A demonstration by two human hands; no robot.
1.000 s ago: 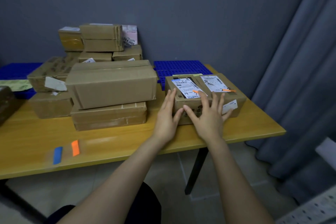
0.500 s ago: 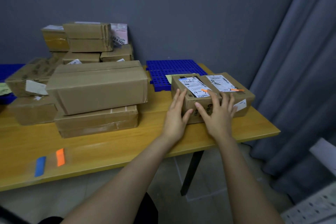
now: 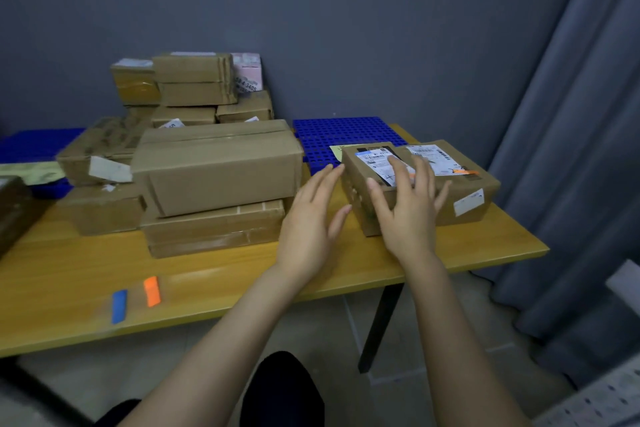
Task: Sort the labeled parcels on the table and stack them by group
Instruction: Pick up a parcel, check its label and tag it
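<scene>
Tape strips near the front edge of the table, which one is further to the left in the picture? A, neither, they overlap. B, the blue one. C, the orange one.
B: the blue tape strip lies left of the orange tape strip, with a gap between them.

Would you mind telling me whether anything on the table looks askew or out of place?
The big box atop the flat box sits slightly skewed and overhangs both its ends. A white label on the left box looks crooked and torn.
</scene>
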